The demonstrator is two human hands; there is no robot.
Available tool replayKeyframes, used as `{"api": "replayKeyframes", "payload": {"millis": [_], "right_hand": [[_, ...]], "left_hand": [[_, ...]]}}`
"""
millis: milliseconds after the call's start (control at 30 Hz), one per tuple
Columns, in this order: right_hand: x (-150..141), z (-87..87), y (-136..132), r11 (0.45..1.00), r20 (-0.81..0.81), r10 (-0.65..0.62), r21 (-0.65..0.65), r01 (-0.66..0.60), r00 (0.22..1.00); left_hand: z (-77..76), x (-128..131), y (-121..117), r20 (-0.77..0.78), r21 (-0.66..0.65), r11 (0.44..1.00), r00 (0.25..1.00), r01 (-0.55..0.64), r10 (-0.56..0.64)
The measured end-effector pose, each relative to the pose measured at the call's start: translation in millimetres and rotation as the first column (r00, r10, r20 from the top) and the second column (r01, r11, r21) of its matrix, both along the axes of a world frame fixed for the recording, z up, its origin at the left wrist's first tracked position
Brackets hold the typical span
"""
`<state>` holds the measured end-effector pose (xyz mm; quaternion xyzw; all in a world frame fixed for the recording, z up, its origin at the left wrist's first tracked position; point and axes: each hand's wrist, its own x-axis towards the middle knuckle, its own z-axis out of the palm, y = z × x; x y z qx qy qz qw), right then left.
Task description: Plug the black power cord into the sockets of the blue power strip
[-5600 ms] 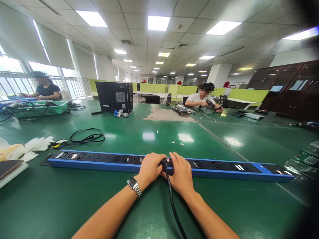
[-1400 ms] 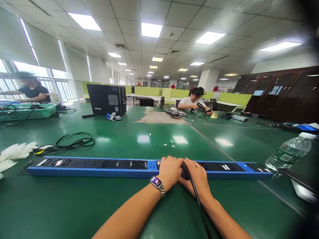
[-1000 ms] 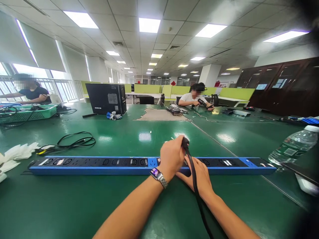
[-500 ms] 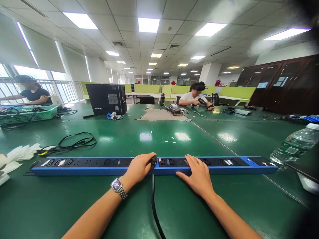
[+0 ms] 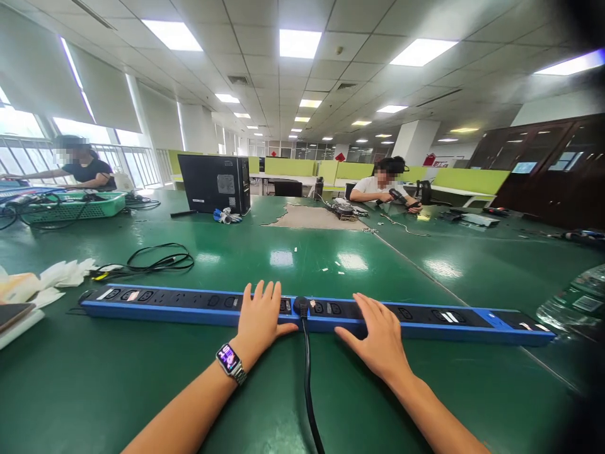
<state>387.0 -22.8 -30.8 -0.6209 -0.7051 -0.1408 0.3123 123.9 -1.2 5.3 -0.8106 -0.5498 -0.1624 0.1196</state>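
A long blue and black power strip (image 5: 189, 314) lies across the table before me. Near its middle, a black plug (image 5: 301, 306) sits in a socket, and its thick cable (image 5: 308, 384) runs down toward me. My left hand (image 5: 261, 315), below a wristwatch, rests over the strip just left of the plug. Its fingers stretch past the far edge, with the thumb out beside the cable. To the right of the plug, my right hand (image 5: 375, 328) lies across the strip, fingers extended and thumb apart at the near edge. Both palms hide some sockets.
Behind the strip's left part lies a coiled black cable (image 5: 161, 257). A green basket (image 5: 78, 208) with cables and a black computer case (image 5: 208, 183) stand farther back. A water bottle (image 5: 579, 299) is at right. Two people work across the table, one holding a dark tool (image 5: 397, 196).
My left hand has let go of the plug, opened its fingers and moved left onto the strip. My right hand stays on the strip. The view has turned slightly left.
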Motion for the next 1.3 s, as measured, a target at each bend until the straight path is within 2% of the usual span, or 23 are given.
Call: {"api": "replayKeyframes", "payload": {"millis": [67,200,300,367,433,500,567,633,700,800,1033,1100,1167,1233,1300], "right_hand": [[-23,9.7,1,0.996,-0.012,0.082,0.029,-0.082,0.997],[-74,24.5,15,0.965,-0.030,0.263,0.021,-0.262,0.964],[-91,32.9,24,0.927,-0.085,0.374,0.031,-0.373,0.923],[-85,40.1,25,0.938,-0.218,0.342,0.141,-0.317,0.914],[-65,47.6,22,0.958,-0.388,0.235,0.247,-0.145,0.891],[-38,51.3,18,0.971,-0.503,0.122,0.239,0.001,0.856],[-12,48.1,14,0.992,-0.527,0.061,0.129,0.009,0.848],[6,39.1,13,0.998,-0.507,0.056,0.012,-0.058,0.860],[15,28.9,13,0.992,-0.472,0.077,-0.051,-0.115,0.878],[17,20.2,16,0.987,-0.406,0.099,-0.076,-0.142,0.908],[18,15.5,18,0.980,-0.263,0.157,-0.078,-0.183,0.952],[18,9.5,16,0.985,-0.199,0.145,-0.058,-0.160,0.969],[19,1.1,14,0.997,-0.134,0.073,-0.023,-0.076,0.988],[20,-7.9,13,0.999,-0.076,-0.029,0.011,0.030,0.997],[22,-15.4,11,0.996,-0.021,-0.090,0.015,0.091,0.996]], "left_hand": [[-0.1,-4,0,-0.021,-0.026,0.999,0.999,-0.033,0.032],[-2.0,-6,-1,-0.023,-0.040,0.999,0.999,-0.023,0.023],[-3.6,-6,-1,-0.009,-0.030,0.999,1.000,-0.016,0.016],[-3.8,-6,-1,-0.003,-0.030,1.000,1.000,-0.010,0.010],[-3.1,-6,-1,0.001,-0.036,0.999,1.000,-0.001,0.001],[-2.2,-6,0,0.007,-0.045,0.999,1.000,0.003,-0.002],[-1.6,-6,0,0.011,-0.054,0.999,1.000,0.001,0.000],[-1.4,-6,0,0.015,-0.061,0.998,1.000,-0.002,0.003],[-1.7,-6,0,0.021,-0.065,0.998,1.000,-0.003,0.004],[-2.2,-5,0,0.030,-0.068,0.998,1.000,-0.004,0.006],[-0.9,-7,-1,0.038,-0.100,0.995,0.999,-0.001,0.005],[1.1,-8,-1,0.062,-0.099,0.995,0.998,0.018,-0.012],[3.8,-3,-2,0.112,-0.097,0.993,0.992,0.063,-0.053],[6.7,12,-3,0.178,-0.092,0.985,0.976,0.146,-0.128],[8.9,37,-4,0.243,-0.075,0.964,0.943,0.253,-0.229]]}}
